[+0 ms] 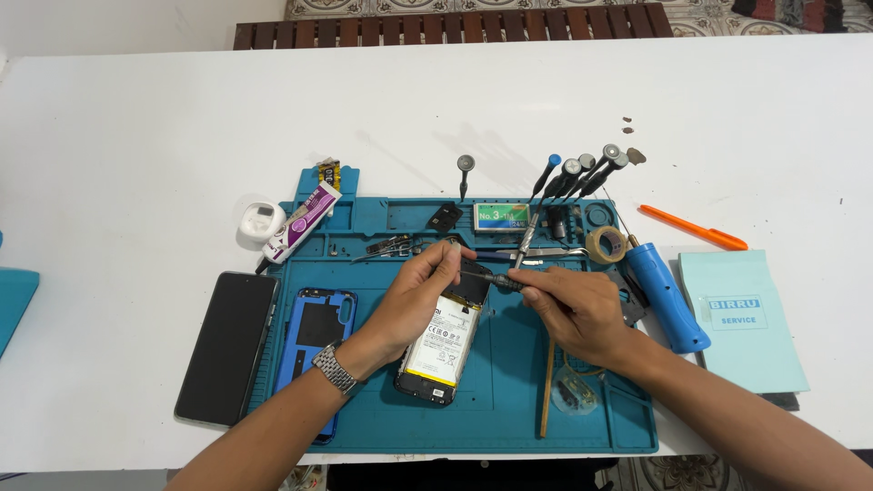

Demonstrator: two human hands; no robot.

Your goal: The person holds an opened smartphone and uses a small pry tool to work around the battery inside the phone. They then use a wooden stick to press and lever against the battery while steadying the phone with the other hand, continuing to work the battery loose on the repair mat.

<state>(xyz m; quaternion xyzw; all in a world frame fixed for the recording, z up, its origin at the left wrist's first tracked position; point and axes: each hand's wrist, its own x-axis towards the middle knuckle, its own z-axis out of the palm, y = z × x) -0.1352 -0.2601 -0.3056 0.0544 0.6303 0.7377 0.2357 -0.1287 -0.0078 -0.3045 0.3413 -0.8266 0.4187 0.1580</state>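
Observation:
An opened smartphone (443, 350) with its white battery showing lies tilted on the teal repair mat (509, 409). My left hand (414, 295), with a metal watch on the wrist, rests on the phone's upper end, fingers pinched near its top edge. My right hand (573, 309) grips a small dark-handled screwdriver (486, 277) lying almost level, with its tip pointing left toward the left fingertips over the phone's top.
A blue phone back cover (314, 332) and a black screen panel (227, 345) lie at left. Several screwdrivers (573, 177) stand at the mat's rear. Tape roll (605, 244), blue cylindrical tool (668, 295), orange pen (696, 227), glue tube (300, 223), light blue booklet (741, 318), wooden stick (547, 386).

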